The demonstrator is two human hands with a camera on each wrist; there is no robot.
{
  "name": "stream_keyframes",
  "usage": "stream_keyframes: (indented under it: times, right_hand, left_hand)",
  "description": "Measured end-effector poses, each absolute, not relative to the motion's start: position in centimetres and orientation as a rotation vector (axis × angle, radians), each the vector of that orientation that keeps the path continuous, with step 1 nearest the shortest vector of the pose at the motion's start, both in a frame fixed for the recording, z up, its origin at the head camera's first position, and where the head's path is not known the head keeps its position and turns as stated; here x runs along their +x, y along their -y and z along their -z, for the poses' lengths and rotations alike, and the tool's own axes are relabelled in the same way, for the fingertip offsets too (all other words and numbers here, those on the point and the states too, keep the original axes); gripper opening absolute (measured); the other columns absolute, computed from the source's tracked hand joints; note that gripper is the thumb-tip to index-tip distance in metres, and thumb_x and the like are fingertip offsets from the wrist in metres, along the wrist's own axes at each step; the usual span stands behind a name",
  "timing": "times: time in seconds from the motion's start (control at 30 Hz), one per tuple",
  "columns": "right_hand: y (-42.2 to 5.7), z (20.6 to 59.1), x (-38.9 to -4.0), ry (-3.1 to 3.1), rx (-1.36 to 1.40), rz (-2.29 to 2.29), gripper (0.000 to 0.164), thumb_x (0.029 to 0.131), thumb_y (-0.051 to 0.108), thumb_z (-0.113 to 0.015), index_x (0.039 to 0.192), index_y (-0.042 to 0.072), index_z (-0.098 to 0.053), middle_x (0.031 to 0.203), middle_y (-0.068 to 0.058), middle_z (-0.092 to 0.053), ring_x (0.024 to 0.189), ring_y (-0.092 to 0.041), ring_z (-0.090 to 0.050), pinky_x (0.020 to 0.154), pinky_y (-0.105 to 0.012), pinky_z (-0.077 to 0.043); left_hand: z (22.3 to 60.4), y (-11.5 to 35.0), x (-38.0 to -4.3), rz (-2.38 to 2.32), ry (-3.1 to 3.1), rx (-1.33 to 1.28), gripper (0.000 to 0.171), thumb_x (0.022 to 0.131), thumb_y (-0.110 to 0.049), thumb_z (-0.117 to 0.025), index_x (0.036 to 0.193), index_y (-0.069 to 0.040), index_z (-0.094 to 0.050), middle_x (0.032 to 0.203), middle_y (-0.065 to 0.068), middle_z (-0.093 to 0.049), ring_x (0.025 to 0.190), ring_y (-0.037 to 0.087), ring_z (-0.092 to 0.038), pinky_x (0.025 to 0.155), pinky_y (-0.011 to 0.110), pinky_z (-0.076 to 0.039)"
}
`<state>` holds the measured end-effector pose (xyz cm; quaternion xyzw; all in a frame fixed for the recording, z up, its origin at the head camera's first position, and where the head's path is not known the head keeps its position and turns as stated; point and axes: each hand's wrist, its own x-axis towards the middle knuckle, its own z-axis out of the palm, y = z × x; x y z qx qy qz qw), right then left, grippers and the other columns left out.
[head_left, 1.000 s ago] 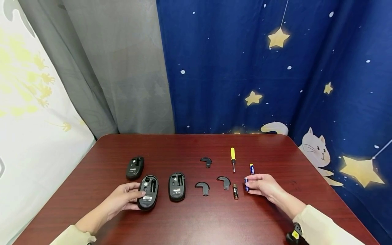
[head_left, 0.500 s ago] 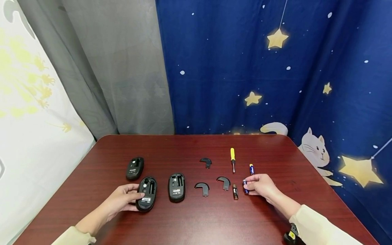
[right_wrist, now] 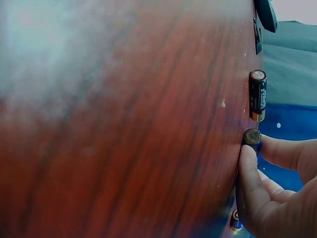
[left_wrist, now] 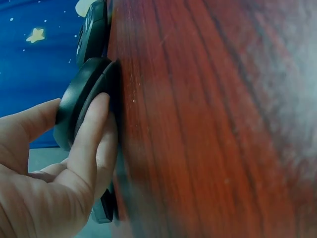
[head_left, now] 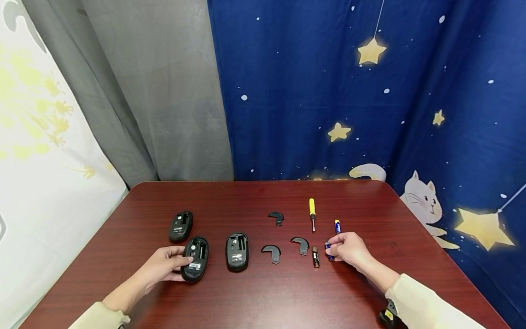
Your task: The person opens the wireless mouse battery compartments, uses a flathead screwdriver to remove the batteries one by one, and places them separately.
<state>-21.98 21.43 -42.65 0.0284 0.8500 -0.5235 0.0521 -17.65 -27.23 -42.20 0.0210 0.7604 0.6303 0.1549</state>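
Observation:
My left hand grips a black computer mouse by its left side, thumb on the upturned underside, where the battery bay lies uncovered. In the left wrist view the fingers curl beneath its edge, close over the table. On the right, my right hand pinches a blue battery between thumb and fingers, low at the tabletop. A black battery lies just left of it. Behind the hand is another blue battery with a yellow end, partly hidden by the fingers.
Two more upturned mice, one at the back left and another mouse near the middle, show uncovered bays. Black battery covers lie centre-right. A yellow-handled screwdriver lies behind them. Curtains hang beyond the table's far edge.
My left hand has shifted slightly left with the mouse. The right hand has moved a little left and down with the blue battery, toward the black one.

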Motion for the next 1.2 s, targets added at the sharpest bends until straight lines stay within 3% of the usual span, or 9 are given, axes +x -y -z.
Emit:
stream_keyframes:
  times: [0.77,1.2]
  right_hand:
    - [-21.9,42.2,-21.7,-2.558,0.079,1.575,0.022,0.081,-0.006,-0.072,0.1,-0.014,-0.063,0.078,-0.009,-0.066,0.069,-0.02,-0.066,0.061,-0.034,-0.058]
    - [-22.6,41.0,-21.8,-2.505,0.032,1.619,0.032,0.084,-0.004,-0.071,0.11,-0.018,-0.058,0.086,-0.013,-0.068,0.077,-0.022,-0.067,0.067,-0.039,-0.058]
  left_hand:
    - [42.0,27.9,-17.7,-1.641,-2.428,-0.037,0.055,0.089,-0.009,-0.068,0.126,0.023,-0.044,0.096,0.013,-0.066,0.08,0.023,-0.064,0.064,0.041,-0.059]
    - [39.8,28.7,-18.0,-1.518,-2.587,-0.02,0.056,0.089,-0.013,-0.07,0.128,0.019,-0.046,0.104,0.024,-0.065,0.085,0.031,-0.068,0.06,0.042,-0.058]
